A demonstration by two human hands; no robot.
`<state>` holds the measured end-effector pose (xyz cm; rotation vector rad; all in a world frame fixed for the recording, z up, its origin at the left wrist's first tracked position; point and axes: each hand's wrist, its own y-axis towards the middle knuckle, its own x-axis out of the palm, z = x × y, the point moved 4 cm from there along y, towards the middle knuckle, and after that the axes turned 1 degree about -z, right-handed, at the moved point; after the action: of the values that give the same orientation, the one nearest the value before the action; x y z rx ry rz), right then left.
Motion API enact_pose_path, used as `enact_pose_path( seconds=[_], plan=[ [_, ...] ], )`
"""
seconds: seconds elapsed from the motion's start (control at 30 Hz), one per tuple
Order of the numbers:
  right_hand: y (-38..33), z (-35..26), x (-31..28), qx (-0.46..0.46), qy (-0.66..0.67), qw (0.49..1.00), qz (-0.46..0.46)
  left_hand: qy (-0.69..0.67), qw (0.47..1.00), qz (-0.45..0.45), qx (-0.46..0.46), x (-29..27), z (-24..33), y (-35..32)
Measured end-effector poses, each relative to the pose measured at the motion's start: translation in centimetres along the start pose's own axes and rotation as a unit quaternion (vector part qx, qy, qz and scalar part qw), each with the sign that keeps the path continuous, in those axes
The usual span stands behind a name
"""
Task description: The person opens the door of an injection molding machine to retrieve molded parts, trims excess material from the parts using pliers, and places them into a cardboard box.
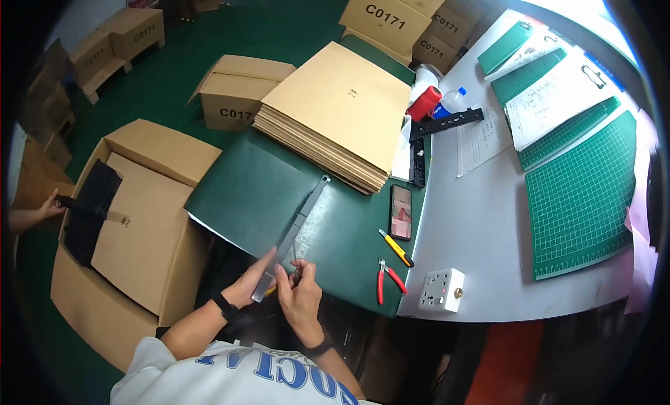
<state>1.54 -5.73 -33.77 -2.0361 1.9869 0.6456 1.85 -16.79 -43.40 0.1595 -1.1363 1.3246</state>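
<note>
My left hand (pixel 246 282) is closed round the near end of a long, narrow grey bar (pixel 296 227). The bar slants away over the green mat (pixel 237 174), and a small light fitting shows at its far tip. Beside it, my right hand (pixel 300 300) is closed with the fingers pinched on a slim metal tool (pixel 294 251), whose kind I cannot make out. A bit of yellow shows between the hands. To the right lie a yellow-and-black utility knife (pixel 398 250) and red-handled cutting pliers (pixel 381 283).
A tall stack of cardboard sheets (pixel 342 105) stands beyond the bar. An open carton (pixel 178 265) is at the left, where another person's hand (pixel 50 205) holds a black part. A phone (pixel 400 211), a white socket box (pixel 441 290) and green cutting mats (pixel 579 195) lie to the right.
</note>
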Motion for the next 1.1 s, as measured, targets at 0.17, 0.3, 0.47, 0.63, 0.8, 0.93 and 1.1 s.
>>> enact_pose_path(
  seconds=[0.17,0.3,0.47,0.63,0.8,0.93,1.1],
  plan=[
    [-4.0,-3.0,0.5,-0.114,-0.048,0.956,-0.265,0.071,0.994,0.05,-0.065,0.7,-0.2,0.8],
    [-4.3,-0.4,-2.4,-0.067,-0.052,0.975,-0.204,0.07,0.994,0.044,-0.066,0.4,-1.0,1.0],
    [-4.1,1.1,-3.3,-0.16,-0.181,0.95,-0.199,0.082,0.992,0.085,-0.052,0.6,-0.4,0.4],
    [-5.1,1.3,-3.5,-0.249,-0.199,0.919,-0.231,0.086,0.993,0.058,-0.062,0.2,-0.7,1.0],
    [-5.1,2.1,-3.4,-0.239,-0.187,0.927,-0.22,0.072,0.993,0.088,-0.044,1.2,-0.1,0.8],
    [-5.2,2.4,-3.3,-0.241,-0.168,0.929,-0.224,0.063,0.993,0.089,-0.043,0.9,-0.4,0.9],
    [-4.9,2.6,-3.3,-0.246,-0.14,0.934,-0.218,0.071,0.991,0.099,-0.052,0.4,-0.7,1.2]
  ],
)
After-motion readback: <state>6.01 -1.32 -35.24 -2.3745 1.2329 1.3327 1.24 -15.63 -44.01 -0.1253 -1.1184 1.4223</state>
